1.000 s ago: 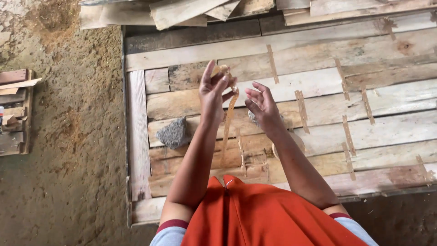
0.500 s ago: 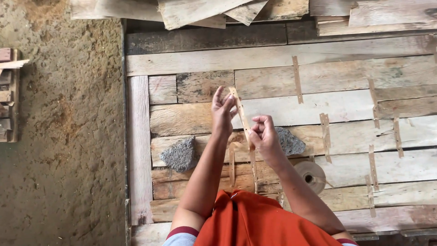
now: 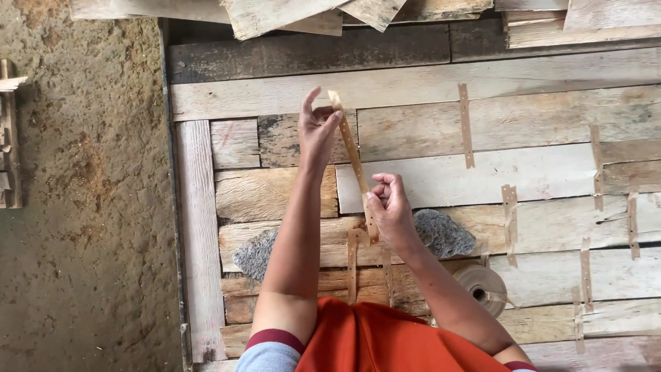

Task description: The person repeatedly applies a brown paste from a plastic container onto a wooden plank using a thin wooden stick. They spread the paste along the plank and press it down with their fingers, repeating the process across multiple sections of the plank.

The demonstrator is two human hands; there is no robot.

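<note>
The person stretches a strip of brown tape (image 3: 353,157) between both hands above a sheet of pieced wooden veneer (image 3: 427,179) that lies flat on the floor. The left hand (image 3: 317,131) is farther out, its thumb and forefinger pinching the far end of the strip while the other fingers spread upward. The right hand (image 3: 390,207) is nearer, fingers curled together and pinching the strip lower down, with a short tail hanging below it. A tape roll (image 3: 480,288) lies on the veneer near the right forearm. Two grey stones (image 3: 444,233) rest on the sheet, one beside each arm. Short tape pieces (image 3: 466,125) are stuck across seams to the right. Bare dirt ground (image 3: 76,207) lies to the left.
</note>
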